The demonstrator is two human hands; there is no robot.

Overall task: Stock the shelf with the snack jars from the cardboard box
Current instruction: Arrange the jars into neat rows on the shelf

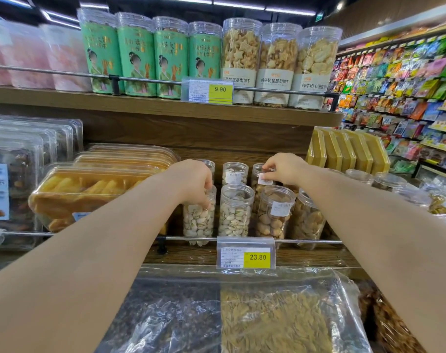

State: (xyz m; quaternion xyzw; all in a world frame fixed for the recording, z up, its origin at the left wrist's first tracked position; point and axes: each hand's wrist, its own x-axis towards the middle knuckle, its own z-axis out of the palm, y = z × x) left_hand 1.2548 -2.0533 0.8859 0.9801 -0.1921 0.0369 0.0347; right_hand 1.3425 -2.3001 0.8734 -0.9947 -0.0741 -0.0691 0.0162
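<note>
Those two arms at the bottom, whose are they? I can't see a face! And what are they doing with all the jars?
They belong to a person wearing a camera on the head, so you see what that person sees, looking down at the hands. The left hand grips the top of a pistachio jar at the front of the shelf. The right hand pinches the lid of a jar with a white sticker in the back row. More clear jars stand between them behind a metal rail. Flat snack trays lie to the left, and a yellow price tag hangs in front.
</note>
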